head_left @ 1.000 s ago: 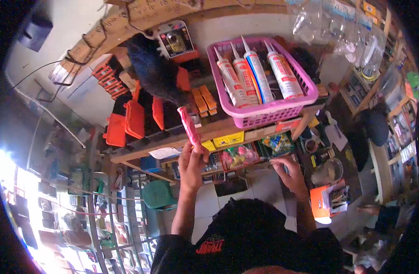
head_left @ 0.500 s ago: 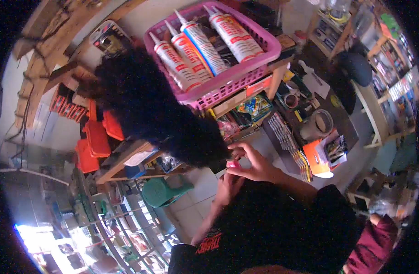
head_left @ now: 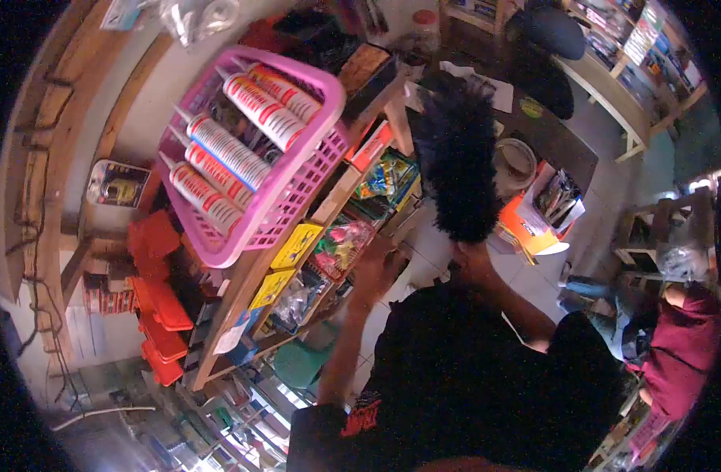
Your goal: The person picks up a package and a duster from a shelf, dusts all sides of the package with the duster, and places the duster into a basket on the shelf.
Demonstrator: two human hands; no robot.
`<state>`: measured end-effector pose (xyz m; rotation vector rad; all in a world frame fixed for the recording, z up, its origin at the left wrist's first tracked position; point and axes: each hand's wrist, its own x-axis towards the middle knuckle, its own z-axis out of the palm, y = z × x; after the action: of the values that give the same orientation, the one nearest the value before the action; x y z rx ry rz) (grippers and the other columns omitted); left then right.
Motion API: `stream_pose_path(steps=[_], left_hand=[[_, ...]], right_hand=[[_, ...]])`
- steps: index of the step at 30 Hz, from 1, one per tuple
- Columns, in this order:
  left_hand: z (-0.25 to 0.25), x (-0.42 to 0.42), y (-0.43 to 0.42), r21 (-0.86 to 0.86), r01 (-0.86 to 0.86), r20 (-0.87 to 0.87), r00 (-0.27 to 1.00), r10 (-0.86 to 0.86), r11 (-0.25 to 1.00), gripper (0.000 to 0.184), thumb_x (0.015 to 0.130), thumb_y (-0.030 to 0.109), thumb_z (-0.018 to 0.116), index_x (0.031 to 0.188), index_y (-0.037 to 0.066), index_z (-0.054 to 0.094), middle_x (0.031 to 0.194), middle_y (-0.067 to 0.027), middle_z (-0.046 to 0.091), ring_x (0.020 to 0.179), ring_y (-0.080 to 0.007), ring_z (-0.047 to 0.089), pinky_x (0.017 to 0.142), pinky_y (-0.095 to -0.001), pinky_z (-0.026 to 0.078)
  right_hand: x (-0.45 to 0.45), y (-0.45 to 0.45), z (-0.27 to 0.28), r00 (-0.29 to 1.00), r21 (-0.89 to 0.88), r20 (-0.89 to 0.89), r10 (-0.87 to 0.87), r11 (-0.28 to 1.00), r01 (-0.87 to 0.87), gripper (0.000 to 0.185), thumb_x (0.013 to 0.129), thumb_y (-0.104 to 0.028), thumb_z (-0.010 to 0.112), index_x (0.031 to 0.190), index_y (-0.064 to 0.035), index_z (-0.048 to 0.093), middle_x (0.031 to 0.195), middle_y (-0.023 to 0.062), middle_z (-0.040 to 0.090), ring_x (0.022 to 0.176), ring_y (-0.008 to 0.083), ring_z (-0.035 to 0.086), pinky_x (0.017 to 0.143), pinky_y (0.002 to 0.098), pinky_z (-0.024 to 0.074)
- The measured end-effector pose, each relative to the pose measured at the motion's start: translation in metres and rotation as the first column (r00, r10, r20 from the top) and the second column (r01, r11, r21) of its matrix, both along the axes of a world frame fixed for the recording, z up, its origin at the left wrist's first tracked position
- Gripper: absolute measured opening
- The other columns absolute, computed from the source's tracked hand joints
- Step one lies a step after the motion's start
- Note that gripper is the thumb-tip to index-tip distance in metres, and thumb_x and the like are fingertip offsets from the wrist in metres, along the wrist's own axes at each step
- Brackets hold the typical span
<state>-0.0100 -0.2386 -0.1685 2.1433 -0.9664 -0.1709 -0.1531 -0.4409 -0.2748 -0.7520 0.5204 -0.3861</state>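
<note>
A black fluffy duster [head_left: 461, 161] stands up from my right hand [head_left: 472, 258], which is closed around its lower end. The handle is mostly hidden by the hand and the black fibres. My left hand [head_left: 378, 271] is apart from the duster, in shadow beside the shelf front, with its fingers loosely spread and nothing visible in them. Closest to it is a bin of colourful small packets [head_left: 343, 245]. Above and left, a pink plastic basket [head_left: 297, 185] holds several white sealant cartridges [head_left: 228, 153] with pointed nozzles.
A wooden shelf unit [head_left: 246, 295] with yellow labels runs along the left. Red plastic bins [head_left: 162, 303] hang beyond it, and a green stool [head_left: 301, 362] stands below. An orange box [head_left: 533, 224] sits on the dark table. Another person in a maroon top [head_left: 683, 358] is at right.
Both hands were together at the duster's pink-red end; now the left has let go and moved left. The duster has swung from across the basket to the right. My view has turned.
</note>
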Motion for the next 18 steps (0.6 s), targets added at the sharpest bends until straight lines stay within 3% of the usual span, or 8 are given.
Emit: stream_pose_path(steps=[1,2,4,6,11,15,17,18], left_hand=[[0.014,0.019,-0.014,0.024,-0.030,0.152,0.988,0.026,0.999,0.030,0.081,0.014,0.067,0.107,0.003,0.058,0.101,-0.0152,0.062,0.095,-0.0356,0.059,0.083,-0.0428,0.047],[0.018,0.041,-0.027,0.005,-0.034,0.161,0.986,0.033,0.999,0.033,0.081,0.016,0.066,0.111,0.004,0.056,0.102,-0.0161,0.062,0.095,-0.0369,0.059,0.085,-0.0437,0.046],[0.017,0.078,-0.060,-0.083,-0.043,0.271,0.960,0.064,0.996,0.038,0.082,0.018,0.064,0.117,0.006,0.054,0.104,-0.0181,0.060,0.096,-0.0393,0.057,0.088,-0.0460,0.045],[0.015,0.115,-0.095,-0.083,-0.057,0.442,0.893,0.088,0.995,0.041,0.084,0.021,0.063,0.120,0.005,0.052,0.111,-0.0196,0.058,0.101,-0.0401,0.056,0.091,-0.0484,0.043],[0.002,0.169,-0.138,0.231,-0.360,0.650,0.748,0.132,0.904,0.049,0.084,0.029,0.062,0.125,0.005,0.050,0.117,-0.0198,0.057,0.109,-0.0375,0.055,0.093,-0.0504,0.041],[-0.031,0.192,-0.142,0.297,-0.421,0.722,0.686,0.086,0.857,0.045,0.084,0.024,0.061,0.124,0.005,0.051,0.121,-0.0195,0.057,0.110,-0.0354,0.056,0.092,-0.0503,0.042],[-0.061,0.208,-0.137,0.327,-0.474,0.802,0.597,0.025,0.818,0.040,0.084,0.019,0.060,0.121,0.005,0.052,0.122,-0.0196,0.056,0.110,-0.0347,0.056,0.091,-0.0478,0.043],[-0.056,0.204,-0.137,0.197,-0.467,0.854,0.514,0.083,0.862,0.034,0.082,0.012,0.059,0.115,0.007,0.056,0.111,-0.0172,0.062,0.101,-0.0319,0.060,0.086,-0.0454,0.046]], right_hand=[[-0.004,-0.012,0.014,0.998,-0.211,-0.056,-0.013,0.977,0.001,0.018,0.085,-0.017,0.061,0.099,-0.0085,0.054,0.066,-0.0014,0.046,0.049,0.0076,0.041,0.042,0.0244,0.0351],[-0.006,-0.026,0.033,0.994,-0.412,-0.107,-0.034,0.911,-0.013,0.015,0.085,-0.017,0.060,0.096,-0.0077,0.055,0.063,-0.0016,0.045,0.047,0.0076,0.040,0.041,0.0241,0.0337],[-0.020,-0.047,0.056,0.969,-0.526,-0.238,-0.062,0.847,-0.075,0.011,0.085,-0.018,0.058,0.086,-0.0066,0.057,0.056,-0.0024,0.043,0.043,0.0070,0.038,0.041,0.0236,0.0309],[-0.036,-0.063,0.062,0.921,-0.372,-0.387,-0.039,0.921,-0.118,0.017,0.086,-0.019,0.056,0.076,-0.0060,0.058,0.050,-0.0036,0.039,0.041,0.0061,0.035,0.041,0.0233,0.0278],[-0.052,-0.092,0.001,0.933,-0.610,-0.311,-0.179,0.790,-0.052,0.022,0.085,-0.018,0.054,0.068,-0.0047,0.058,0.048,-0.0056,0.038,0.042,0.0039,0.034,0.041,0.0243,0.0239],[-0.068,-0.108,-0.027,0.844,-0.575,-0.524,-0.114,0.778,-0.252,0.025,0.087,-0.026,0.056,0.089,-0.0005,0.059,0.069,0.0013,0.054,0.063,0.0164,0.045,0.059,0.0341,0.0403],[-0.062,-0.101,-0.031,0.900,-0.653,-0.379,-0.217,0.752,-0.093,0.019,0.085,-0.019,0.053,0.076,-0.0037,0.059,0.056,-0.0044,0.042,0.049,0.0080,0.037,0.047,0.0277,0.0284],[-0.060,-0.098,-0.032,0.915,-0.682,-0.304,-0.266,0.731,-0.014,0.019,0.084,-0.016,0.051,0.070,-0.0053,0.060,0.050,-0.0072,0.036,0.043,0.0038,0.032,0.042,0.0245,0.0224]])
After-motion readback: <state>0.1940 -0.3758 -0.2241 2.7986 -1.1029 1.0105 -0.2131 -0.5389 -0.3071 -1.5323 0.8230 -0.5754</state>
